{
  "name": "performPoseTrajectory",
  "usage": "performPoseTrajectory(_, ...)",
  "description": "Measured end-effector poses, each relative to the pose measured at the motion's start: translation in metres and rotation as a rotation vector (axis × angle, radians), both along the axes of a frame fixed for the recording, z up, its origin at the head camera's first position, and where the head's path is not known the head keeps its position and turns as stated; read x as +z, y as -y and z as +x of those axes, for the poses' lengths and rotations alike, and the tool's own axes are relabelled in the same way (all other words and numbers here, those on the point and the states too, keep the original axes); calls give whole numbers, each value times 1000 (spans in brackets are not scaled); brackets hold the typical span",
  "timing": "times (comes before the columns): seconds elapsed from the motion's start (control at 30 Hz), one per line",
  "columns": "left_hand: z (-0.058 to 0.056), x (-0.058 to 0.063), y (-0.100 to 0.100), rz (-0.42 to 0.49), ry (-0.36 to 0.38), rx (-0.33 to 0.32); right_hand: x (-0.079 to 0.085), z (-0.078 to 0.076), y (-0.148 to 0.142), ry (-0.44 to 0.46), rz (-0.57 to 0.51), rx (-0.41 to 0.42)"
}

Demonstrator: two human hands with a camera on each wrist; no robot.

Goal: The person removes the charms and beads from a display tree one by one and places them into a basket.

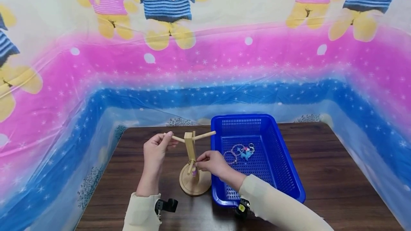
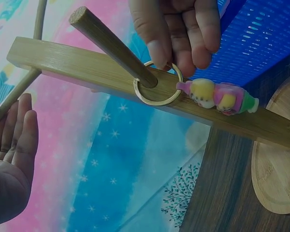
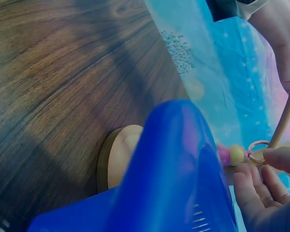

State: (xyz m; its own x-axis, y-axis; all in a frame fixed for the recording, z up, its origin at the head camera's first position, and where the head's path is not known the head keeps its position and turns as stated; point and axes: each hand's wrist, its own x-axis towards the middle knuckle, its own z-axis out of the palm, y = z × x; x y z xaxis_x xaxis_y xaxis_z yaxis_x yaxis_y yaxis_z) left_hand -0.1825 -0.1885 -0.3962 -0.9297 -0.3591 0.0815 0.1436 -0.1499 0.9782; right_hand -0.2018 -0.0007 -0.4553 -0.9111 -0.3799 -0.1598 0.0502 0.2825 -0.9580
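A wooden stand (image 1: 190, 147) with pegs rises from a round base (image 1: 194, 188) on the table. My left hand (image 1: 156, 149) grips the end of its upper left peg (image 1: 178, 139) between thumb and fingers. At a lower peg (image 2: 113, 48), my right hand (image 1: 214, 162) pinches the metal ring of a keychain (image 2: 159, 103). That ring encircles the peg near the post in the left wrist view. A pink, yellow and green figure charm (image 2: 217, 95) dangles from it along the post. The right wrist view shows the right thumb and fingers (image 3: 260, 193) at the ring.
A blue perforated basket (image 1: 287, 152) stands right of the stand, its edge beneath my right forearm. Inside lie pink beaded loops (image 1: 229, 157) and a blue animal keychain (image 1: 246, 154). Another peg (image 1: 205, 135) juts out toward the basket. Patterned cloth (image 1: 224, 95) surrounds the dark wooden table (image 1: 308, 145).
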Motion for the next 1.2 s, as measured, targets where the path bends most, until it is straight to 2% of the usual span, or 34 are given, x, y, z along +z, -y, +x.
performPoseTrajectory(0.27,0,-1,-1,3,-6,-10,1,3,-1,-111,63,7)
performPoseTrajectory(0.47,0,-1,-1,-5,-2,-15,-2,2,-1,-159,86,19)
performPoseTrajectory(1.2,-1,-1,0,-12,-2,-3,-1,6,-2,-188,43,91)
